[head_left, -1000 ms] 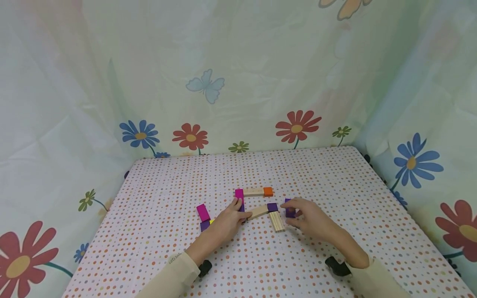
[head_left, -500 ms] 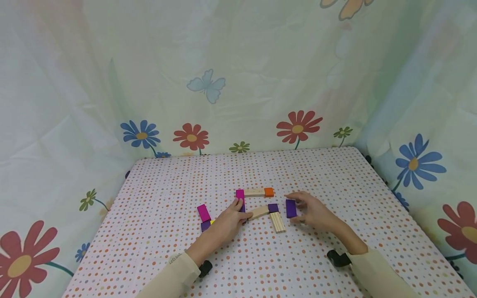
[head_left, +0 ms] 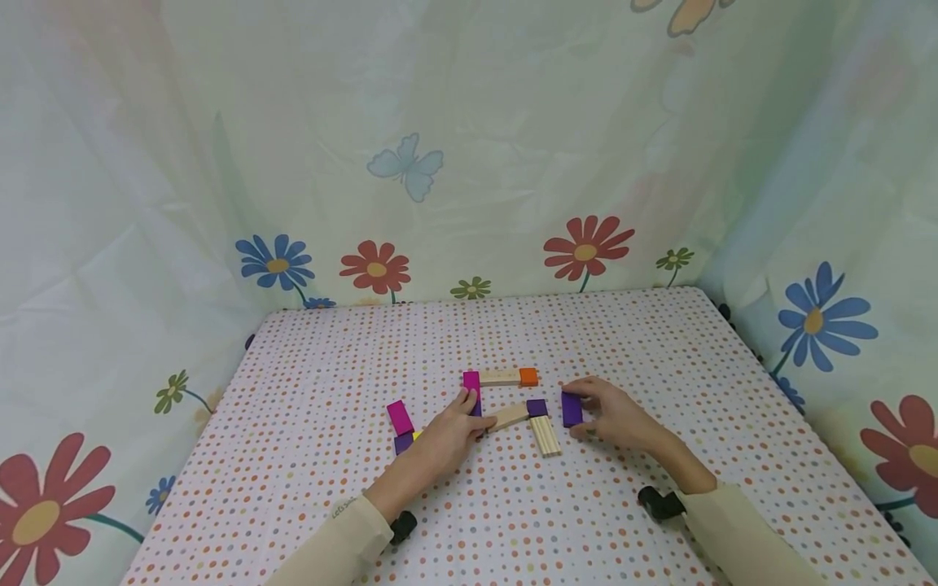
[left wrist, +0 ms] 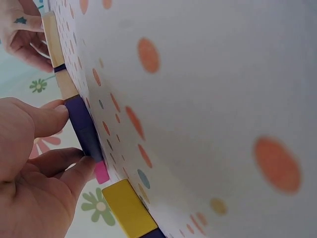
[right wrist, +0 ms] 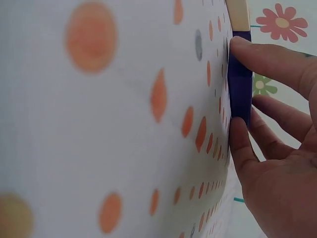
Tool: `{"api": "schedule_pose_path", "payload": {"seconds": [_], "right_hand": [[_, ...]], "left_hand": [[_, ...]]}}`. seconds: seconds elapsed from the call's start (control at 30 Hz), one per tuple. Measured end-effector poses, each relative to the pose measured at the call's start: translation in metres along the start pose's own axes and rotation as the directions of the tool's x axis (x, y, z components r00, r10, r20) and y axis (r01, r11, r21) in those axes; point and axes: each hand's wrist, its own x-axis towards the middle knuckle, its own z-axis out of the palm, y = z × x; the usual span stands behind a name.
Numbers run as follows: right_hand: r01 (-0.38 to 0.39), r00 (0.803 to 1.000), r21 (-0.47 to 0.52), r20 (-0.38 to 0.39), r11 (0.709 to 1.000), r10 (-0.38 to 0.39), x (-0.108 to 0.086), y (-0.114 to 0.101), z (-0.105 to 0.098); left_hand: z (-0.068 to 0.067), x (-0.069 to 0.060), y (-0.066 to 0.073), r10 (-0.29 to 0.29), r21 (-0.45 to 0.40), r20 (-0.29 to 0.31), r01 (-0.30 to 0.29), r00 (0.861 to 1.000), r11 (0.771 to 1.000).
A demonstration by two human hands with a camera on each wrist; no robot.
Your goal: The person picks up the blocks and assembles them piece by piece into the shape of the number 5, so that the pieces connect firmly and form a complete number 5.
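In the head view my left hand [head_left: 443, 439] holds a dark purple block [head_left: 477, 404], its far end against a magenta block [head_left: 471, 379]. The left wrist view has thumb and fingers at opposite ends of that purple block [left wrist: 83, 126]. My right hand [head_left: 614, 417] pinches another purple block [head_left: 572, 409] by its two ends, flat on the table. The right wrist view shows this block [right wrist: 240, 89] between thumb and finger. Between the hands lie a plain wooden block [head_left: 509, 417], a small purple piece [head_left: 537, 408] and a ridged wooden piece [head_left: 545, 436].
Behind these, a wooden block [head_left: 500, 378] joins an orange block [head_left: 528, 377]. Left of my left hand are a magenta block [head_left: 400, 417], a purple one [head_left: 403, 443] and a yellow one [left wrist: 130, 208]. A flowered curtain [head_left: 469, 163] stands beyond the dotted table [head_left: 352, 350].
My right fingers have spread from over the right-hand purple block to its two ends, uncovering its top. My left hand has stayed in place.
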Motion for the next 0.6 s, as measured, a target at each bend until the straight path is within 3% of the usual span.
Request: {"api": "schedule_pose_path", "payload": {"seconds": [0.4,0.6], "right_hand": [[-0.068,0.997,0.001,-0.025,0.998,0.068,-0.002,-0.0006,0.0025],[-0.033,0.997,-0.02,-0.063,0.999,0.032,-0.0068,-0.0043,0.0021]], "left_hand": [[0.0002,-0.0005,0.001,-0.006,-0.016,0.002,0.006,1.0,1.0],[0.0,-0.001,0.0009,-0.002,-0.027,0.0,0.002,1.0,1.0]]}}
